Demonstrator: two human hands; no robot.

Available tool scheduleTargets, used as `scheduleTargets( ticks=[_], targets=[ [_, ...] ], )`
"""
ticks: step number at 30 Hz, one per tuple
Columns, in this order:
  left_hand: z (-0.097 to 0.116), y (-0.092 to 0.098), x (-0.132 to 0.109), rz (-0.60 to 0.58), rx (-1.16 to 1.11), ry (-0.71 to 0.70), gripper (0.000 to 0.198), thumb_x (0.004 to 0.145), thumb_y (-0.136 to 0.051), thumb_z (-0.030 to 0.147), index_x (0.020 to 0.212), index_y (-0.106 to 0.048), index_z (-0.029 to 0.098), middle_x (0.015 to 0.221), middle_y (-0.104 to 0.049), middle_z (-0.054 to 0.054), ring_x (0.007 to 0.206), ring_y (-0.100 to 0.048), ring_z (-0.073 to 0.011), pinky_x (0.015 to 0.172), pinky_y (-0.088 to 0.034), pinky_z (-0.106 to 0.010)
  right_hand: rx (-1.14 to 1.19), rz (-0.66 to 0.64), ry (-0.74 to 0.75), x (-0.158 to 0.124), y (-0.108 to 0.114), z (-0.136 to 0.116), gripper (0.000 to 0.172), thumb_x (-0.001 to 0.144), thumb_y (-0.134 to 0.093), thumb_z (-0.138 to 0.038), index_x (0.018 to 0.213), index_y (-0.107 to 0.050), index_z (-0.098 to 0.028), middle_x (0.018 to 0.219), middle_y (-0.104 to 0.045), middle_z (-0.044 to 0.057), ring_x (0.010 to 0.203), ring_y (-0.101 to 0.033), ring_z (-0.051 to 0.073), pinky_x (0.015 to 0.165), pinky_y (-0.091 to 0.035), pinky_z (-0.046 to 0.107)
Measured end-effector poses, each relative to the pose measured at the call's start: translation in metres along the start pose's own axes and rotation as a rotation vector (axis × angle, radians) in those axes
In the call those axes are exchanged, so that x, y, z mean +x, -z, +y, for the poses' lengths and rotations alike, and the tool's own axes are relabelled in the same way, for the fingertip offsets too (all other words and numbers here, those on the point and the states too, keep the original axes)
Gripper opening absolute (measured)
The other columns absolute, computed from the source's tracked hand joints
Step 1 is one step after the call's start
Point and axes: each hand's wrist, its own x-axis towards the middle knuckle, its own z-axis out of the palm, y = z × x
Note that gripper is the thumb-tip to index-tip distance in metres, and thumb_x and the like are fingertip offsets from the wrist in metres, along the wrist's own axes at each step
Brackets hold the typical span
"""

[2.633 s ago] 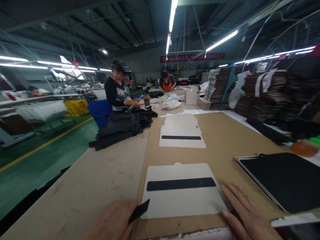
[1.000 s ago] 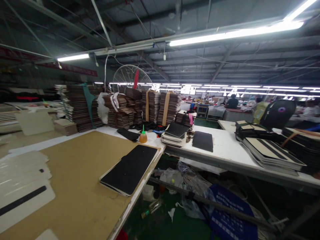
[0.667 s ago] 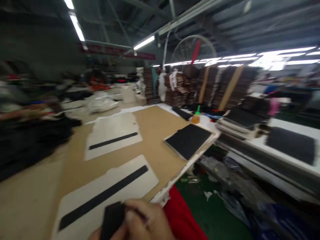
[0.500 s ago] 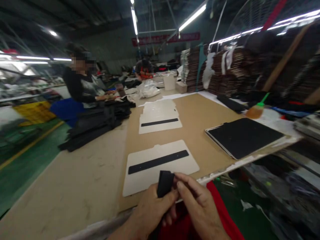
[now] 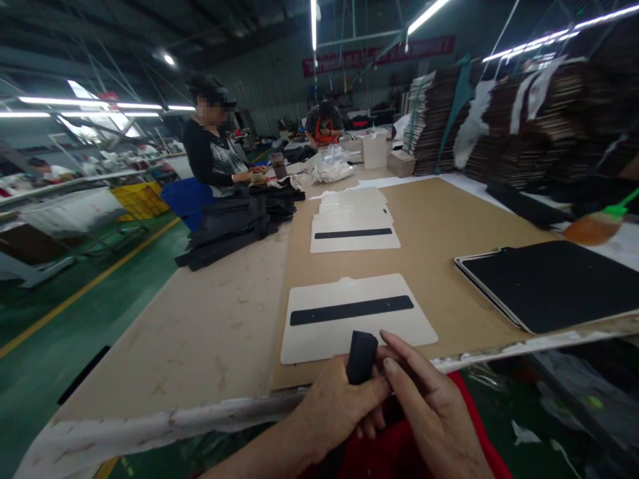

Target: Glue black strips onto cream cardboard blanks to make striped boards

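My left hand (image 5: 335, 406) is closed around a short black strip (image 5: 361, 356), which stands upright just in front of the table's near edge. My right hand (image 5: 433, 412) pinches the same strip from the right, its fingers pressed against it. Just beyond both hands lies a white card panel (image 5: 349, 329) with a black band (image 5: 352, 310) across it, flat on the brown board (image 5: 439, 226) that covers the table.
A stack of similar white panels (image 5: 353, 219) lies farther back. A black-faced panel stack (image 5: 549, 283) sits at the right, by an orange glue bottle (image 5: 594, 226). Black pieces (image 5: 234, 223) are piled left. A seated person (image 5: 212, 153) works there; another person (image 5: 324, 123) beyond. Tall card stacks (image 5: 504, 113) line the right.
My view swung right across a neighbouring table, then back to the white panel. Both hands now pinch the black strip, which my left hand alone held earlier while the right lay flat.
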Motion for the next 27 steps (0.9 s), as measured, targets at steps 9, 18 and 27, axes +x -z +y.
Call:
scheduleTargets(
  ticks=[9, 18, 27],
  targets=[
    [-0.004, -0.004, 0.0, -0.023, -0.018, 0.006, 0.061, 0.07, -0.058, 0.076, 0.063, -0.055, 0.016, 0.05, -0.054, 0.0, 0.041, -0.047, -0.0087, 0.04, -0.036, -0.02, -0.228, -0.011, 0.228, 0.001, 0.004, -0.001, 0.036, 0.095, -0.051, -0.034, 0.124, -0.065, -0.021, 0.1, -0.076, 0.007, 0.084, -0.073, 0.02, 0.066, -0.06, 0.021],
    [-0.004, -0.007, 0.003, -0.021, -0.027, 0.036, 0.06, 0.068, -0.063, 0.074, 0.064, -0.057, 0.015, 0.051, -0.055, 0.0, 0.042, -0.049, -0.0087, 0.042, -0.037, -0.02, -0.388, 0.119, 0.441, -0.002, 0.008, 0.009, 0.031, 0.092, -0.054, -0.024, 0.118, -0.07, -0.02, 0.109, -0.074, 0.007, 0.096, -0.072, 0.021, 0.084, -0.059, 0.024],
    [-0.001, -0.006, -0.001, -0.087, -0.104, -0.005, 0.049, 0.064, -0.077, 0.06, 0.079, -0.064, 0.014, 0.057, -0.057, 0.002, 0.046, -0.049, -0.008, 0.044, -0.038, -0.019, -0.233, 0.148, 0.318, -0.002, 0.012, 0.011, 0.027, 0.091, -0.057, -0.032, 0.11, -0.074, -0.023, 0.105, -0.075, 0.007, 0.088, -0.074, 0.022, 0.076, -0.061, 0.024]
  ],
)
